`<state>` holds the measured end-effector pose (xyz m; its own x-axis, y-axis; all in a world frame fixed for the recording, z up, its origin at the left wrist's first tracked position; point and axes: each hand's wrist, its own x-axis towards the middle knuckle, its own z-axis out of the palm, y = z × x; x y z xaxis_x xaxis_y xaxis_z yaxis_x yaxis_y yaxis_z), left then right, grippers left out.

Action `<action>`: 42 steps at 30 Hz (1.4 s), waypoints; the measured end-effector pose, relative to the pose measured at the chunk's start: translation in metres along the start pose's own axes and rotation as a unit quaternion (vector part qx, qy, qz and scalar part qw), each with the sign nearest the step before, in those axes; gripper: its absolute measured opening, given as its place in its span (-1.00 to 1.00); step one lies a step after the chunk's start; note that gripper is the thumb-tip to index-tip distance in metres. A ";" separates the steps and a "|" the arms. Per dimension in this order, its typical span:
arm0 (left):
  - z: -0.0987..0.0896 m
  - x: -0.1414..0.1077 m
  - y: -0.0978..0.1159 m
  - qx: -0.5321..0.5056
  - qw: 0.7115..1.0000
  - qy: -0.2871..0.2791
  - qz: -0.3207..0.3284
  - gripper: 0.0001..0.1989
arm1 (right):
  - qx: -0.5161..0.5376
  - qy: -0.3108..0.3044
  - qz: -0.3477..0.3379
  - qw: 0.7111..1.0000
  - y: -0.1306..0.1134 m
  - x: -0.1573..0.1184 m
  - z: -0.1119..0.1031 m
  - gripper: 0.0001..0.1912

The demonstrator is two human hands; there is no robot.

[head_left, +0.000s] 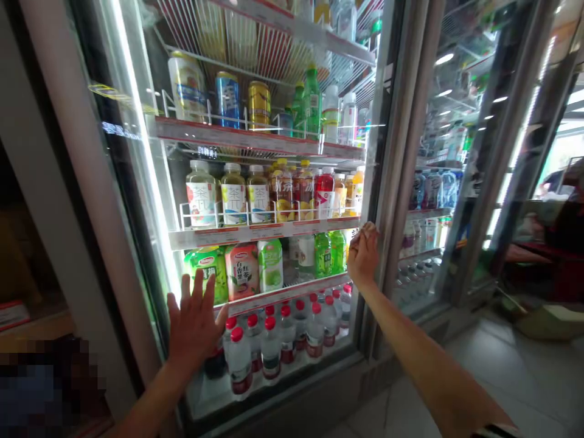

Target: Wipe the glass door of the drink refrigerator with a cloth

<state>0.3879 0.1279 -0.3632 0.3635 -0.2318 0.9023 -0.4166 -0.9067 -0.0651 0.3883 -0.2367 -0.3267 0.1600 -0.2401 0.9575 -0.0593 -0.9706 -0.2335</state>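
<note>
The relation that counts here is between the right hand point(364, 261) and the pane of the glass door point(292, 386): the hand is up against the pane's right edge, just beside the upright metal frame point(389, 243), so nearly all of the glass lies to its left, above it and below it. That hand is bent in and closed around what looks like a small crumpled cloth point(368, 229), which shows above the knuckles; bunched like this, the cloth has no clear long axis, while the frame beside it runs upright, leaning a little in this view. The left hand point(194, 319) is wide, fingers fanned and pointing up, with nothing seen in it; it is lower, near the pane's left edge, in front of the green pack point(207, 264) on the shelf behind. Whether its palm touches the glass I cannot tell. The right hand is the one with the cloth, and the left is well apart from it, across most of the pane's width. Between the two, behind the glass, stand the red-capped bottles point(271, 350) along the bottom and a pale green bottle point(271, 264) on the shelf above.
</note>
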 end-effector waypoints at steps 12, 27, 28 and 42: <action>-0.002 -0.003 0.001 -0.001 1.000 -0.019 -0.006 -0.19 | 0.048 -0.078 -0.116 0.989 -0.073 -0.026 -0.006 -0.44; -0.009 -0.002 0.007 -0.018 0.998 0.031 0.058 -0.35 | 0.063 -0.072 -0.162 0.982 -0.077 -0.025 -0.002 -0.39; -0.012 0.004 0.007 -0.025 0.997 0.038 0.067 -0.35 | 0.063 -0.102 -0.215 0.969 -0.075 -0.026 -0.004 -0.38; -0.010 0.042 -0.018 -0.004 0.998 0.055 0.003 -0.30 | 0.029 -0.043 -0.193 0.980 -0.043 0.008 0.004 -0.45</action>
<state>0.4026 0.1376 -0.3198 0.2670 -0.1974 0.9432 -0.4262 -0.9020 -0.0681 0.3962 -0.1967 -0.3099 0.2414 0.1457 0.9594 0.0766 -0.9884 0.1309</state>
